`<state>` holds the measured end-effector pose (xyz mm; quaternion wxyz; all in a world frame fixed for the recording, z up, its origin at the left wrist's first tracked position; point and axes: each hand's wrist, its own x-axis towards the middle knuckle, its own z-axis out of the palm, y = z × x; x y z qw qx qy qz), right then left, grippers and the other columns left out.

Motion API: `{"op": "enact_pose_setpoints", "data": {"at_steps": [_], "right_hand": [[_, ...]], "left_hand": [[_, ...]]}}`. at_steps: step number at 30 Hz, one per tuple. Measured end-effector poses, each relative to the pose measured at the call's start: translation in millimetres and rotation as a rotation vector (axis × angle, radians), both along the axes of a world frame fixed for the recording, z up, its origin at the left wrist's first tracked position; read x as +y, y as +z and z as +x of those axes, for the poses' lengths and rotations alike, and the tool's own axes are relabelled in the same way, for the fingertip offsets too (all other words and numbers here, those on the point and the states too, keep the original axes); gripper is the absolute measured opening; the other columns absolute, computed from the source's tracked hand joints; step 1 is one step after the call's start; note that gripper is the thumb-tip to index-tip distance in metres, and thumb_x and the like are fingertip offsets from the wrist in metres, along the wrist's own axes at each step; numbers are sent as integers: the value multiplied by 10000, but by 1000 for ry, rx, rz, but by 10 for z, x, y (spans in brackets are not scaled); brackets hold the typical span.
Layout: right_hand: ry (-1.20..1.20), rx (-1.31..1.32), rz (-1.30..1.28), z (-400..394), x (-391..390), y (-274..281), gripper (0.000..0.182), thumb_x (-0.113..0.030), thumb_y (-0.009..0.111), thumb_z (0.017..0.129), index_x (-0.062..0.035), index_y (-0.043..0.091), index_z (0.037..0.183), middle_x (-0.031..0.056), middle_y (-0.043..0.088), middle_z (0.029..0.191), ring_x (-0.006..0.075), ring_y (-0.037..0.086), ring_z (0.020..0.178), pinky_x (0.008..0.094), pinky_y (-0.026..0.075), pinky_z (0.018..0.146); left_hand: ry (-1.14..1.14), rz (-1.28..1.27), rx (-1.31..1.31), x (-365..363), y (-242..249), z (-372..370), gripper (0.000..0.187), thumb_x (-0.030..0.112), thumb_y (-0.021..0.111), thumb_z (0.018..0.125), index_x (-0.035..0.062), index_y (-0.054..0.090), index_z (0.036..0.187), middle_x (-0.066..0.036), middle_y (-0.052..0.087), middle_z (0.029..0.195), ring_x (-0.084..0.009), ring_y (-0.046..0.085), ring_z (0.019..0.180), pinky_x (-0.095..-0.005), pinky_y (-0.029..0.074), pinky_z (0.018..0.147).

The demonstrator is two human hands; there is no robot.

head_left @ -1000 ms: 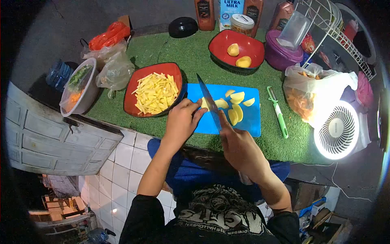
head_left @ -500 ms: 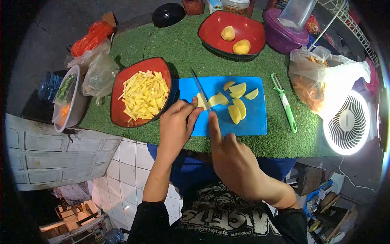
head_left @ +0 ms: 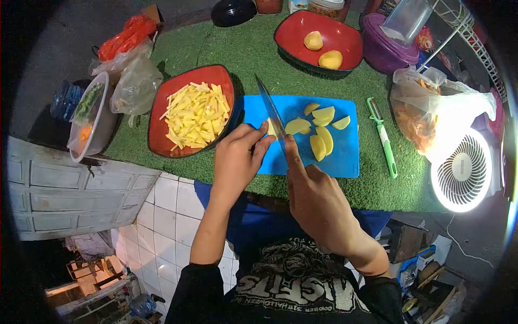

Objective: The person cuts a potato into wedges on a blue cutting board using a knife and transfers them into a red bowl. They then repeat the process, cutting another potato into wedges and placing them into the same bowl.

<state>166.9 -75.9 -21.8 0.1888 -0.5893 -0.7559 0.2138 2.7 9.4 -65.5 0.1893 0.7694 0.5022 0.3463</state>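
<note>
My right hand (head_left: 321, 202) grips a knife (head_left: 269, 105), its index finger stretched along the back of the blade. The blade lies against a peeled potato piece (head_left: 272, 128) on the blue cutting board (head_left: 345, 156). Closed on that piece from the left is my left hand (head_left: 240, 154), fingertips close to the blade. Several cut potato pieces (head_left: 318, 147) lie right of the knife. Left of the board, a red and black bowl (head_left: 157, 132) holds a heap of potato sticks (head_left: 197, 116).
Two peeled potatoes (head_left: 330, 59) sit in another red bowl (head_left: 294, 27) at the back. A green-handled peeler (head_left: 385, 141) lies right of the board, near a bag of peelings (head_left: 413, 113) and a lit round fan (head_left: 461, 168). A tub of vegetables (head_left: 102, 127) stands at far left.
The camera view has shifted a little, so the table's things sit slightly further right. The knife blade is turned and shows more of its side. Both hands keep their holds.
</note>
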Motion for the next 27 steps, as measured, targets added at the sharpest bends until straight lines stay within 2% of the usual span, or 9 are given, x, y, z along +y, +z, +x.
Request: {"op": "enact_pose_setpoints", "data": {"at_steps": [3, 5, 9, 12, 19, 23, 25, 27], "right_hand": [[-25, -77, 32, -52, -28, 8, 753, -80, 562, 882, 55, 236, 1546, 258, 617, 786, 393, 659, 565, 468, 575, 523], [-32, -174, 36, -103, -97, 34, 747, -89, 564, 877, 59, 264, 1545, 216, 601, 757, 330, 646, 513, 419, 561, 467], [-58, -139, -12, -126, -337, 182, 784, -19, 602, 866, 50, 250, 1563, 176, 541, 743, 316, 576, 508, 423, 488, 456], [-37, -234, -191, -96, -448, 302, 794, -31, 602, 837, 55, 280, 1557, 118, 501, 718, 231, 540, 464, 387, 479, 414], [-100, -280, -97, -290, -147, 190, 794, -34, 591, 817, 87, 284, 1539, 146, 551, 727, 254, 595, 493, 361, 506, 424], [-63, -257, -106, -167, -161, 244, 779, -33, 575, 834, 72, 276, 1546, 163, 575, 737, 288, 619, 515, 390, 536, 475], [-31, -207, -111, -73, -213, 296, 779, -37, 570, 843, 65, 263, 1552, 165, 575, 737, 300, 616, 516, 403, 543, 493], [2, -260, -197, -18, -271, 347, 794, -37, 570, 856, 50, 227, 1566, 164, 567, 734, 319, 605, 515, 429, 538, 516]], "left_hand": [[-3, 5, 0, 7, -18, -1, 239, 143, 763, 875, 3, 755, 1069, -137, 635, 803, -279, 639, 686, -357, 492, 620], [-8, 12, -6, 14, -29, -1, 239, 146, 763, 875, 7, 756, 1070, -138, 630, 801, -282, 635, 683, -359, 488, 616], [-9, 78, 29, 19, -41, 5, 253, 150, 769, 871, 9, 753, 1080, -123, 591, 763, -276, 604, 625, -383, 483, 583], [-13, 93, 35, 41, -57, 1, 235, 146, 765, 875, 9, 754, 1066, -120, 593, 764, -278, 606, 628, -386, 483, 583], [-62, 56, 5, 34, 3, 5, 191, 107, 732, 901, 6, 750, 1062, -119, 596, 770, -283, 608, 637, -391, 479, 586], [-2, 65, 51, 38, 34, 42, 213, 109, 726, 905, 6, 740, 1092, -124, 597, 781, -303, 611, 651, -403, 482, 591], [107, 70, -14, 26, 39, 96, 259, 141, 733, 904, 9, 730, 1127, -135, 598, 800, -329, 614, 667, -414, 487, 602], [114, 82, 58, 47, -42, 71, 308, 190, 736, 905, 19, 723, 1161, -144, 599, 814, -341, 618, 681, -424, 493, 613]]}}
